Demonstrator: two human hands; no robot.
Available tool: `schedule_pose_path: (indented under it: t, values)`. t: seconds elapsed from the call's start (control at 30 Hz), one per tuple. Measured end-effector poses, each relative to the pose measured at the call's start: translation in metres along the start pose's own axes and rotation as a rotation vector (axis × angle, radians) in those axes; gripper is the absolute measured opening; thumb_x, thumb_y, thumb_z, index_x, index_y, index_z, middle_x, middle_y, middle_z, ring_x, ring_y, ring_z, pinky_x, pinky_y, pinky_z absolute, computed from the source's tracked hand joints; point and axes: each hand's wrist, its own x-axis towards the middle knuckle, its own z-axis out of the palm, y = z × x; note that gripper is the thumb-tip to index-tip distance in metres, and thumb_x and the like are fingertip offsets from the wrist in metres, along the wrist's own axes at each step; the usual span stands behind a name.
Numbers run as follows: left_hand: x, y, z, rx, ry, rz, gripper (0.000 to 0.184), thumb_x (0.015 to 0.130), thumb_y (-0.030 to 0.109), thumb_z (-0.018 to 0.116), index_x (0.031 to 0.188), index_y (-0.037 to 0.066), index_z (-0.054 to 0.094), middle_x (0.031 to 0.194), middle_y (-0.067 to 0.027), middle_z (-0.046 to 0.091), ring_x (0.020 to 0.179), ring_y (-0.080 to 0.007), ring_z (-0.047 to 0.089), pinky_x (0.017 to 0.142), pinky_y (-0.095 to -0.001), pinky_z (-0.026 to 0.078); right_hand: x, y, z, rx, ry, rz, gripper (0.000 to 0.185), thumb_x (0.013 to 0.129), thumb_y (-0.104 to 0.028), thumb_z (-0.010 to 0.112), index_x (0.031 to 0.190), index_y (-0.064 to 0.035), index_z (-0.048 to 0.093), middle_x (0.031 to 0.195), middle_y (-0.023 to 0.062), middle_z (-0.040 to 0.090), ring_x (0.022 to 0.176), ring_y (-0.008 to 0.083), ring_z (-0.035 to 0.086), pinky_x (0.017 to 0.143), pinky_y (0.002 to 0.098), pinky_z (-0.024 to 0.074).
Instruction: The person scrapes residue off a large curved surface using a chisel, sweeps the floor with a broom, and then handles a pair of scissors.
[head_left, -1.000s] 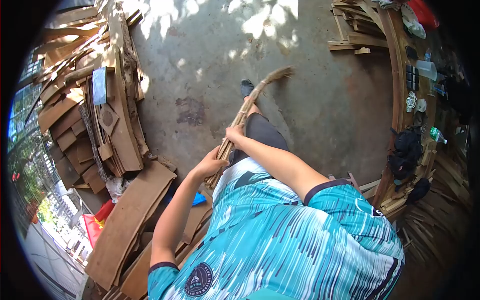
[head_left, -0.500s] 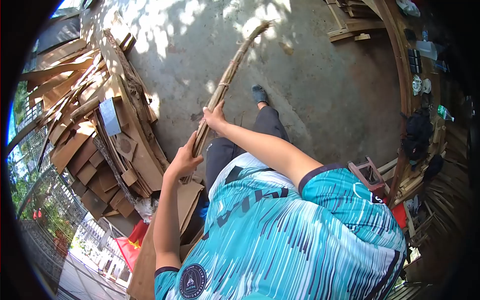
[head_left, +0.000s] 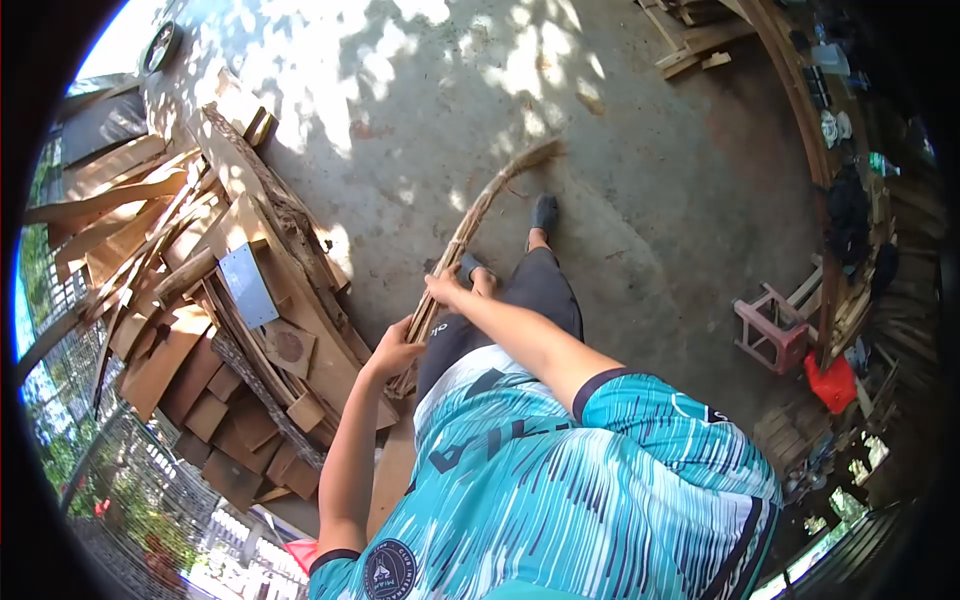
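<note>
Both my hands are closed around a long stick broom (head_left: 467, 228), a bundle of thin dry stalks tied at intervals. My right hand (head_left: 445, 289) grips it partway along, in front of my thigh. Lower and nearer my body, my left hand (head_left: 397, 350) holds the thicker end, where the stalks spread beneath it. The far end curves to the right and is blurred, low over the concrete floor (head_left: 660, 190) by my foot. Whether that tip touches the floor I cannot tell.
Wood offcuts and planks (head_left: 225, 420) are heaped at my left, with a bluish rectangular plate (head_left: 248, 285) on them. A pinkish-brown stool (head_left: 770, 328) stands at right beside a red bag (head_left: 832, 383). More timber (head_left: 700, 45) lies at the upper right.
The broom's far end has swung down and nearer my feet, and its tip is now blurred. Both hands moved slightly right and down in view, still gripping. A second foot now shows.
</note>
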Motion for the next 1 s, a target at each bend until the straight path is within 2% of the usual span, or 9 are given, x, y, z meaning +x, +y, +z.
schedule_pose_path:
  t: [0.07, 0.13, 0.2, 0.3, 0.5, 0.63, 0.7, 0.8, 1.0]
  values:
    - [0.017, 0.018, -0.015, 0.038, 0.031, -0.011, 0.049, 0.072, 0.012, 0.066, 0.118, 0.001, 0.054, 0.075, -0.0077, 0.057, 0.064, -0.0163, 0.058, 0.059, -0.0335, 0.05, 0.048, -0.004, 0.008, -0.034, 0.001, -0.096, 0.101, 0.095, -0.022, 0.051, 0.137, -0.0046, -0.039, 0.08, 0.0114, 0.062, 0.065, 0.0214, 0.063, 0.057, 0.0381, 0.0558]
    - [0.03, 0.029, -0.029, 0.066, 0.048, -0.033, 0.051, 0.073, 0.012, 0.066, 0.12, 0.0, 0.053, 0.072, -0.0095, 0.058, 0.06, -0.018, 0.06, 0.056, -0.0345, 0.051, 0.045, -0.042, -0.001, -0.05, 0.048, -0.208, 0.103, 0.089, -0.02, 0.057, 0.139, 0.0089, -0.029, 0.085, 0.0168, 0.069, 0.072, 0.0254, 0.069, 0.066, 0.0367, 0.0582]
    - [0.038, 0.05, -0.038, 0.098, 0.08, -0.016, 0.053, 0.074, 0.012, 0.066, 0.123, 0.001, 0.051, 0.072, -0.0114, 0.059, 0.058, -0.0196, 0.061, 0.055, -0.0346, 0.051, 0.068, -0.065, -0.007, -0.06, 0.043, -0.355, 0.104, 0.094, -0.017, 0.054, 0.133, 0.0013, -0.041, 0.082, 0.0141, 0.062, 0.065, 0.0203, 0.063, 0.059, 0.0341, 0.056]
    - [0.034, 0.078, -0.056, 0.15, 0.059, 0.013, 0.06, 0.075, 0.011, 0.065, 0.131, 0.002, 0.046, 0.074, -0.0116, 0.059, 0.058, -0.0195, 0.062, 0.055, -0.0342, 0.052, 0.051, -0.108, -0.003, 0.042, 0.07, -0.389, 0.093, 0.091, -0.013, 0.057, 0.145, -0.0023, -0.018, 0.086, 0.0111, 0.059, 0.066, 0.0192, 0.063, 0.058, 0.0341, 0.0555]
    - [0.011, 0.093, -0.112, 0.355, -0.152, 0.061, 0.075, 0.076, 0.009, 0.065, 0.145, 0.003, 0.035, 0.084, -0.0121, 0.06, 0.059, -0.0174, 0.061, 0.055, -0.033, 0.051, -0.013, -0.103, 0.027, 0.424, 0.291, -0.423, 0.089, 0.087, -0.018, 0.061, 0.15, -0.0029, -0.002, 0.106, 0.0213, 0.061, 0.079, 0.0222, 0.067, 0.073, 0.0373, 0.0554]
    - [0.044, 0.105, -0.144, 0.365, -0.415, 0.067, 0.076, 0.078, 0.011, 0.068, 0.146, 0.007, 0.035, 0.088, -0.008, 0.062, 0.064, -0.0145, 0.061, 0.057, -0.0313, 0.052, 0.001, -0.094, 0.048, 0.806, 0.472, -0.176, 0.048, 0.095, -0.02, 0.053, 0.13, -0.0043, 0.023, 0.078, 0.0135, 0.049, 0.06, 0.0268, 0.059, 0.056, 0.0435, 0.0578]
    - [0.063, 0.112, -0.156, 0.218, -0.495, -0.005, 0.053, 0.078, 0.009, 0.066, 0.129, 0.002, 0.05, 0.079, -0.0072, 0.063, 0.06, -0.0157, 0.06, 0.054, -0.0318, 0.051, 0.017, -0.099, 0.049, 0.991, 0.372, 0.044, 0.041, 0.095, -0.019, 0.05, 0.124, 0.0006, 0.03, 0.078, 0.0138, 0.05, 0.061, 0.0269, 0.059, 0.057, 0.0442, 0.0578]
    - [0.089, 0.096, -0.169, 0.049, -0.476, -0.212, 0.025, 0.079, 0.013, 0.065, 0.101, 0.002, 0.06, 0.076, -0.0048, 0.061, 0.059, -0.0152, 0.059, 0.054, -0.0317, 0.051, 0.046, -0.112, 0.066, 0.713, 0.264, 0.175, 0.029, 0.094, -0.017, 0.046, 0.113, 0.0031, 0.037, 0.078, 0.0137, 0.053, 0.061, 0.0266, 0.06, 0.06, 0.0434, 0.0578]
    - [0.098, 0.108, -0.212, 0.193, -0.143, -0.154, 0.03, 0.071, 0.017, 0.069, 0.09, -0.004, 0.059, 0.07, -0.0096, 0.061, 0.06, -0.0175, 0.06, 0.057, -0.033, 0.05, 0.071, -0.186, 0.108, 0.476, 0.165, 0.159, 0.022, 0.095, -0.021, 0.044, 0.101, -0.0001, 0.044, 0.074, 0.0105, 0.054, 0.065, 0.0253, 0.064, 0.064, 0.04, 0.0584]
